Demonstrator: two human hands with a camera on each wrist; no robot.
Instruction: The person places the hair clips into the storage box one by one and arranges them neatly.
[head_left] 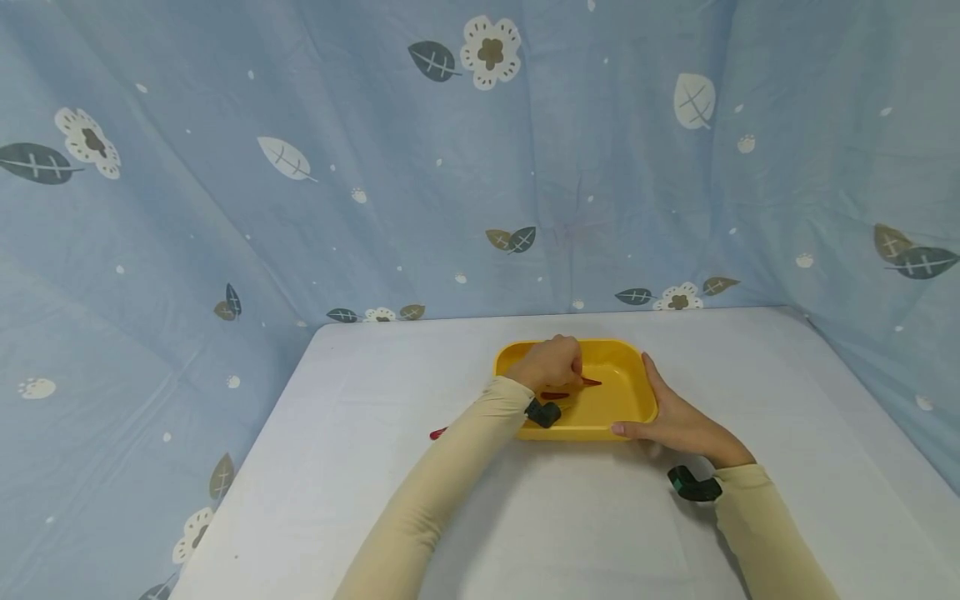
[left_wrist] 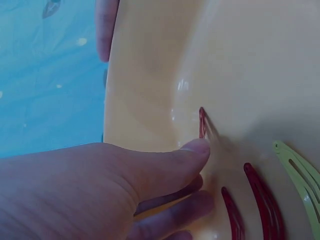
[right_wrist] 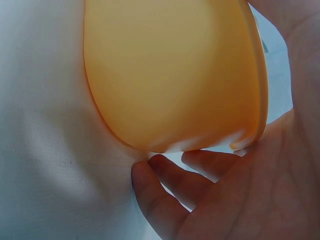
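Over the yellow tray, my left hand pinches a red snap hair clip between thumb and fingers, its narrow end sticking out. In the left wrist view, two more red hair clips, a smaller one and a longer one, lie in the tray beside a yellow-green hair clip. My right hand grips the tray's right end, its thumb and fingers spread around the corner. In the right wrist view the fingertips touch the tray's outer wall.
Left of the tray, partly behind the left sleeve, a red piece lies on the white-covered table. A patterned blue curtain hangs behind the table. Dark wrist cameras sit at both cuffs, the left one above the tray.
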